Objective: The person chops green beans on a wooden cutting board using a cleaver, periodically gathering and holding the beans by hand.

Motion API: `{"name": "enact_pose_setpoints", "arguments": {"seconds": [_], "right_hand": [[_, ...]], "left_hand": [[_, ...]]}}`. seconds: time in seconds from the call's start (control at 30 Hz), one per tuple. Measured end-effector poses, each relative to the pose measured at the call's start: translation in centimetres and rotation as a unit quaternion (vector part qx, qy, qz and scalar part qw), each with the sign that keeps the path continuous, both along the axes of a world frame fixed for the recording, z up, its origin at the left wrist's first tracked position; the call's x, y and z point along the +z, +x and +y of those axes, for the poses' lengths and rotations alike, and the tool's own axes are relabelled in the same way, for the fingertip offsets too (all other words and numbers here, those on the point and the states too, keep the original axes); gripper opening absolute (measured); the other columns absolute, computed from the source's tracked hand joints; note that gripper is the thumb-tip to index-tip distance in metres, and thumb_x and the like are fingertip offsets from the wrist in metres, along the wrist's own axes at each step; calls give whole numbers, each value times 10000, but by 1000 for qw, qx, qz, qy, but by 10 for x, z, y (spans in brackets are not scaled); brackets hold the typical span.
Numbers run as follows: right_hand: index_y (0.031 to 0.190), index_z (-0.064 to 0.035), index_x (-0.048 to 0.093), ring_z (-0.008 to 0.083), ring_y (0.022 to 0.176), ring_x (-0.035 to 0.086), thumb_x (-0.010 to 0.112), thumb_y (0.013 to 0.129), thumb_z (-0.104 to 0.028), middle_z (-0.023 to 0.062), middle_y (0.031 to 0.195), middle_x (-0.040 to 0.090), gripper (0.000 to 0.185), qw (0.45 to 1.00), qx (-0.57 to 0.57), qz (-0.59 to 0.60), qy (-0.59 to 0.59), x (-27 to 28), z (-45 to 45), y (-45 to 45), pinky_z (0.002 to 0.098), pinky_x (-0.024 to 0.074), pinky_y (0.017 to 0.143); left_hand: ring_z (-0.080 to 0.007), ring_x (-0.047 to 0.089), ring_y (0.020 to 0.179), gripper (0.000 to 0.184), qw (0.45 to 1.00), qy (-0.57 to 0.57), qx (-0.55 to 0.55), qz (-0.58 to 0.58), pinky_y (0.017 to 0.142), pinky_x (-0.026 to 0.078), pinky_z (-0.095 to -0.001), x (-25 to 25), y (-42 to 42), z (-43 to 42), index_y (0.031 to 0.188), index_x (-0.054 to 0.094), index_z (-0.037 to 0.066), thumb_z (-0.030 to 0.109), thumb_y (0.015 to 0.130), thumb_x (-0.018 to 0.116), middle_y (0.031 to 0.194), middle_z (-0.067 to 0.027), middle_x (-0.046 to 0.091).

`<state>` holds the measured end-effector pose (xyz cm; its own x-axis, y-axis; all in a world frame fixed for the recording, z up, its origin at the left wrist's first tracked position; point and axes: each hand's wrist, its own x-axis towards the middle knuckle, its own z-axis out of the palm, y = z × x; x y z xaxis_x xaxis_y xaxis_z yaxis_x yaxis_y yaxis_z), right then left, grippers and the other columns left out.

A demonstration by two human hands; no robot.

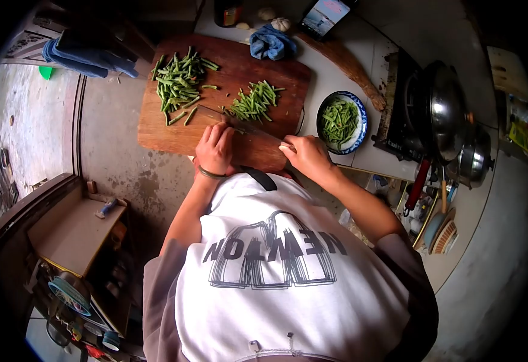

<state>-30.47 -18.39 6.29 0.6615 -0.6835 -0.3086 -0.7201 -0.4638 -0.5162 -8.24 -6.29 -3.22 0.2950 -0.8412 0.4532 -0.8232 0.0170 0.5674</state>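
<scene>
My right hand (308,155) grips a knife (256,135); my left hand (216,149) curls beside the blade, likely guiding it, its hold unclear. Green beans (178,81) lie at ten o'clock on the cutting board (161,125), slivers (254,102) at three, seemingly sorted by cut.

Garlic (281,25) lies near a lit screen (328,18), and an apparently lidded pan (448,108) sits at the stove (398,123).

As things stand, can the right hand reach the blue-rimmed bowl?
Likely yes: the right hand is close to the bowl, nothing visible between them, though it would probably need to release the knife.
</scene>
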Motion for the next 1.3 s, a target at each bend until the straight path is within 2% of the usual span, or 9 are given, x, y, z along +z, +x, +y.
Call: {"name": "enact_pose_setpoints", "arguments": {"seconds": [0.13, 0.23, 0.43, 0.83, 1.0, 1.1, 1.2, 1.3], "right_hand": [[862, -12, 707, 458, 734, 683, 717, 934, -237, 250, 764, 681, 236, 999, -40, -15, 28, 6, -1, -3, 497, 537, 628], [861, -9, 706, 446, 697, 681, 719, 931, -212, 245, 733, 669, 215, 998, -56, -28, 7, 18, -7, -13, 487, 530, 611], [849, -6, 701, 429, 655, 672, 720, 931, -204, 235, 685, 650, 215, 1000, -22, -4, 12, 30, -3, -18, 487, 525, 594], [857, -31, 705, 439, 663, 678, 721, 933, -219, 230, 678, 660, 204, 1000, 6, 18, -12, 20, -1, -17, 509, 543, 614], [859, -48, 709, 443, 684, 685, 729, 923, -224, 229, 704, 675, 188, 999, 4, 23, -32, 6, 5, -7, 515, 553, 624], [852, -38, 700, 456, 701, 682, 723, 927, -223, 238, 723, 677, 201, 1000, -16, -17, -21, -1, 3, -10, 517, 547, 620], [864, -28, 705, 452, 707, 686, 719, 933, -222, 239, 729, 679, 207, 998, -49, -21, -28, 11, -4, -17, 516, 548, 620], [929, -28, 754, 437, 719, 702, 722, 930, -216, 236, 754, 699, 190, 1000, -10, -3, -9, 25, -5, -21, 499, 565, 647]], "left_hand": [[-295, 679, 932, 258, 1000, -12, -2, -6, 752, 574, -386, 2, 1, -3, 1028, 741, 77, -24, 792, 724, 1066, -78, 699], [-287, 676, 954, 274, 999, 13, -12, -26, 756, 574, -386, 8, 3, -4, 1057, 739, 88, -6, 799, 733, 1079, -73, 696], [-298, 665, 1005, 260, 998, 12, 51, -27, 790, 576, -398, 1, 3, 6, 1077, 736, 93, 36, 823, 738, 1108, -72, 681], [-306, 639, 1140, 330, 997, 43, -8, -56, 914, 563, -393, 2, 7, 5, 1127, 734, 63, 22, 809, 657, 1232, -81, 665], [-308, 644, 1132, 324, 998, 38, -10, -51, 915, 564, -393, 3, 8, 6, 1127, 735, 65, 26, 817, 653, 1225, -74, 672], [-312, 652, 1119, 319, 998, 29, -9, -51, 906, 566, -396, 0, 7, 6, 1127, 736, 66, 33, 819, 658, 1210, -77, 678], [-313, 656, 1109, 305, 998, 27, -11, -50, 897, 567, -397, 2, 9, 3, 1121, 737, 63, 39, 826, 664, 1201, -81, 681], [-311, 656, 1109, 291, 999, 28, -7, -46, 894, 566, -396, 3, 8, 7, 1117, 736, 60, 43, 834, 667, 1198, -84, 680]]}}
